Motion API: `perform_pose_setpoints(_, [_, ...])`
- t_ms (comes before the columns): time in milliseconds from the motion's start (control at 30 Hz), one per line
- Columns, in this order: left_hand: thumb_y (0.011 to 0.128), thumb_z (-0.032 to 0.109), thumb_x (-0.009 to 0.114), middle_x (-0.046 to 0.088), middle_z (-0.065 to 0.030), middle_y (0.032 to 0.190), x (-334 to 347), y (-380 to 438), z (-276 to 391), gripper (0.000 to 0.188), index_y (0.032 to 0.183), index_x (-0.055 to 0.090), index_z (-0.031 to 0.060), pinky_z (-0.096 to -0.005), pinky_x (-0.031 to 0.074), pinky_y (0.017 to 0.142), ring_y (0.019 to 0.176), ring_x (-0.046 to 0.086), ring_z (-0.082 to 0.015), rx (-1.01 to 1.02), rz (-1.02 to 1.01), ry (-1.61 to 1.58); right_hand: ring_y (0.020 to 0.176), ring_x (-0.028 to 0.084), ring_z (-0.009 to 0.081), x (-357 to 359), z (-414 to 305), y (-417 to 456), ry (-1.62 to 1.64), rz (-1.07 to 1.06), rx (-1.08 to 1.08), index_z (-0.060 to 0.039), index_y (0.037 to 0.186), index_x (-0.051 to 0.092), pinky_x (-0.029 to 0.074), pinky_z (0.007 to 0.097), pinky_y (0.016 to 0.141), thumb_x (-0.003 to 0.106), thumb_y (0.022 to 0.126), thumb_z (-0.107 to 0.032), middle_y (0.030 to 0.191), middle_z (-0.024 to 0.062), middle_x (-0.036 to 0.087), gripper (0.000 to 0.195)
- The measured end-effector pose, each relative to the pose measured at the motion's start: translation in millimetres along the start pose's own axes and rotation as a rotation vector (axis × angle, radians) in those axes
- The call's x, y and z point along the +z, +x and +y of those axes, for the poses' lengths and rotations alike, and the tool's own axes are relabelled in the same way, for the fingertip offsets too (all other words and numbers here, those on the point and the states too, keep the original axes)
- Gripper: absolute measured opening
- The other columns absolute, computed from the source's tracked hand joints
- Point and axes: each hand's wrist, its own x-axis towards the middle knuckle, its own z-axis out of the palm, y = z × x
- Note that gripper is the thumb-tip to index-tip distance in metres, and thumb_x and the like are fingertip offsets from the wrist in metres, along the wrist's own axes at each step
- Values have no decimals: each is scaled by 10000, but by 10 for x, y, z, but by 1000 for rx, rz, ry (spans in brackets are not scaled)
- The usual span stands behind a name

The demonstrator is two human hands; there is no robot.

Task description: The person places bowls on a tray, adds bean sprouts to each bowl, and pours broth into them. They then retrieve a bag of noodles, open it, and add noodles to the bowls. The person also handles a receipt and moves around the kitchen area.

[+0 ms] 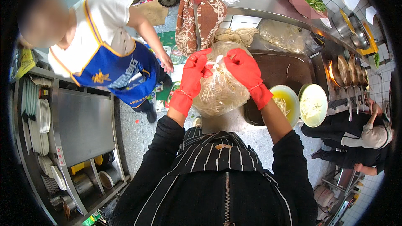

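Observation:
A clear plastic bag (220, 97) full of pale bean sprouts hangs or rests in front of me, at the near edge of the steel counter. Its gathered neck shows a white twisted or knotted part between my hands. My left hand (195, 75), in a red rubber glove, pinches the plastic on the left of that neck. On its right side, my right hand (245, 73), gloved the same way, grips the plastic with curled fingers. Right of my forearm are a bowl (292, 95) with yellow liquid and sprouts, and a second bowl (321, 116) of sprouts.
A dark brown tray (287, 69) lies on the counter behind the bowls. Flame burns by several pans (342, 69) at the right, with people (369, 135) near them. Another person in a blue apron (125, 75) stands left. A steel cabinet (86, 122) holds stacked plates.

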Motion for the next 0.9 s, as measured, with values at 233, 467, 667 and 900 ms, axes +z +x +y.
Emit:
perform_pose_setpoints(233, [990,262,545,647,-6,787,59,-33,12,304,1238,601,95,-207,431,562,597,554,-65,1,-11,45,840,601,331,-132,-135,209,-513,-398,-407,-119,1105,599,488,438,756,551,896,-311,901,149,608,287])
perform_pose_setpoints(467, [993,244,534,642,1,779,76,-54,29,289,1237,604,105,-201,428,563,600,555,-60,0,6,71,874,612,364,-175,-211,236,-525,-463,-557,-77,884,609,479,480,754,520,878,-244,933,176,624,189])
perform_pose_setpoints(667, [988,239,542,643,-1,789,93,-94,64,299,1251,591,105,-193,421,553,584,546,-52,-11,58,126,786,632,358,-243,-405,301,-811,-472,-617,-76,854,637,491,471,704,526,839,-213,885,172,633,176])
perform_pose_setpoints(900, [979,266,555,617,9,818,150,-127,-16,298,1208,569,74,-204,425,463,550,521,-49,-120,-111,239,752,637,358,-262,-584,349,-887,-559,-648,-81,819,640,486,486,639,546,807,-208,824,160,636,159])
